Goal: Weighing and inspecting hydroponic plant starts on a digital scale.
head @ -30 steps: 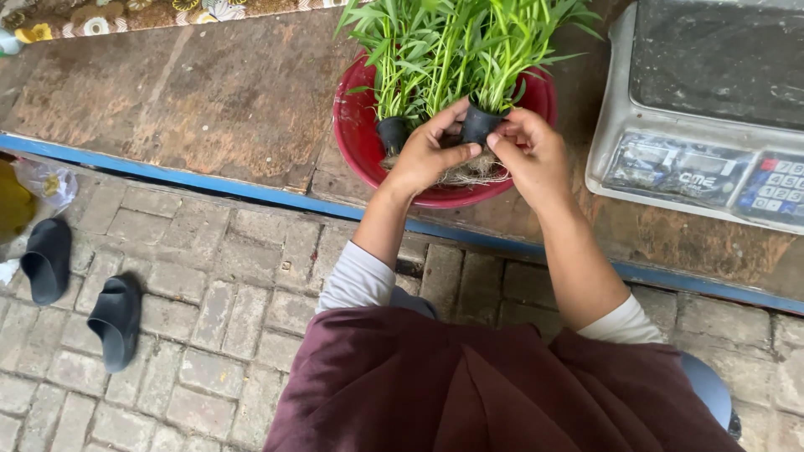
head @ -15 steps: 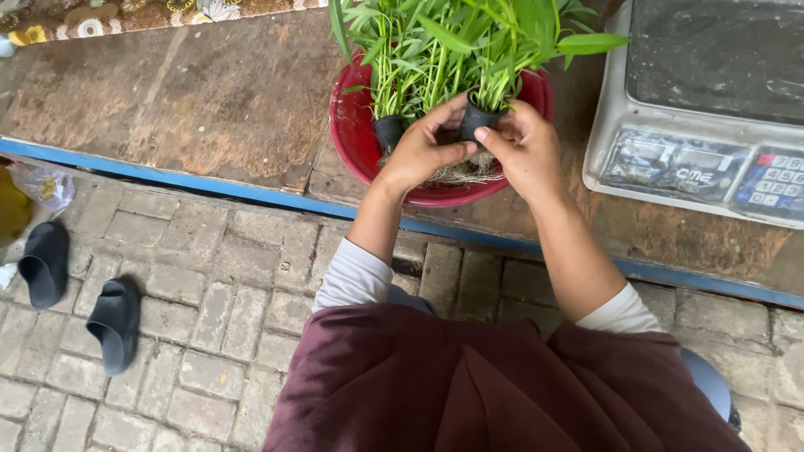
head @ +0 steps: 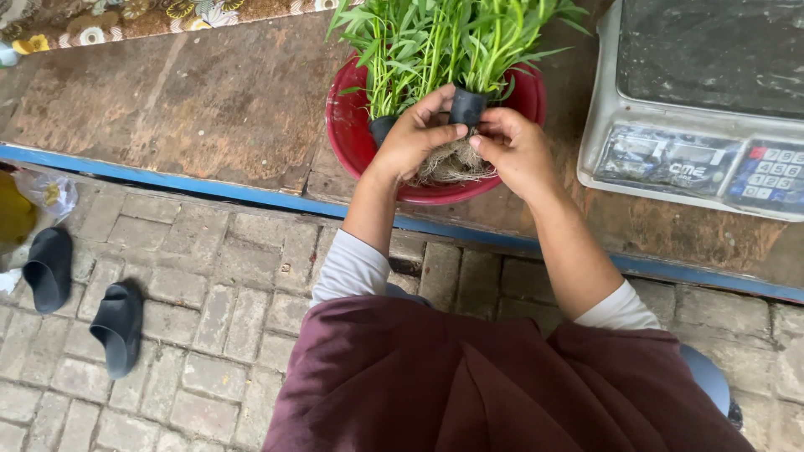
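— Both hands were on the same plant, weren't they?

— Yes. The left hand (head: 416,138) was curled round the tangle of pale roots (head: 452,161), thumb up against the small black pot (head: 467,106). The right hand (head: 512,149) gripped the roots from the other side, fingertips touching them just under the pot.

— Where was the plant sitting?

— Over the red basin (head: 343,125), which stood on the worn wooden bench (head: 201,100). The green shoots (head: 435,38) stood upright out of the pot, and a second black pot (head: 383,127) sat in the basin just beside the left hand.

— Anything else nearby?

— A weighing scale (head: 695,159) lay on the bench to the right, near the basin but not touching it. Two dark sandals (head: 84,293) were on the brick paving (head: 218,318) below, well apart from the hands.
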